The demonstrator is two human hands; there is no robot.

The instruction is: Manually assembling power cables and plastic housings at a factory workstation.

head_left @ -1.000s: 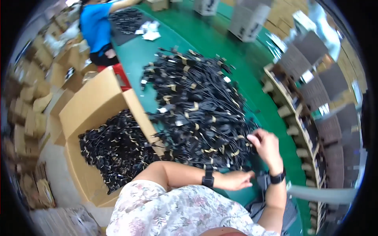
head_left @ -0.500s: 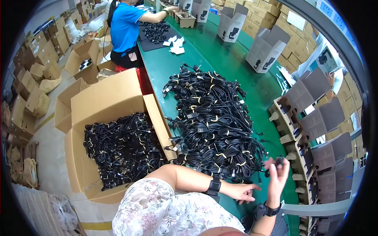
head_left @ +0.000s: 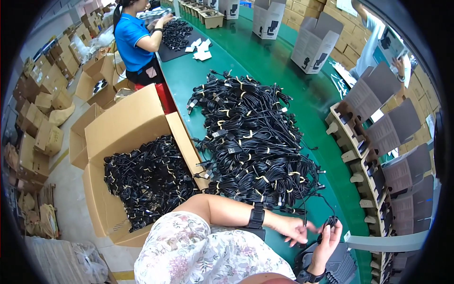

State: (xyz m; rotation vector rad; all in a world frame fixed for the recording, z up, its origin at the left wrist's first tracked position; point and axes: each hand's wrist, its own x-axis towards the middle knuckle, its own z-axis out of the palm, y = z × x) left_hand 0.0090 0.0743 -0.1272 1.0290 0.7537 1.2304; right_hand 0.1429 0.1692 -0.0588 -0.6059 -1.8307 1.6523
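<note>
My right hand (head_left: 327, 244) is closed around a small coil of black cable (head_left: 330, 221). A thin strand runs from the coil back to the large pile of bundled black cables (head_left: 255, 137) on the green table. My left hand (head_left: 294, 230) is just left of the right one, near another dangling strand. Its fingertips are smeared by motion, so whether they pinch that strand is unclear. The bundles have pale yellow ties and metal plugs. A stack of dark, ribbed flat pieces (head_left: 338, 265) lies beneath my right hand.
An open carton (head_left: 97, 201) of more cable bundles stands left of the table (head_left: 182, 78). Along the right run trays (head_left: 347, 137) with open grey boxes (head_left: 373, 97). A metal bar (head_left: 388, 242) crosses beside my right hand. A person in blue (head_left: 135, 40) works at the far left.
The coil in my right hand has come lower and nearer, and a strand now trails from it to the pile. My left hand has shifted slightly. The person in blue has drawn their arm back.
</note>
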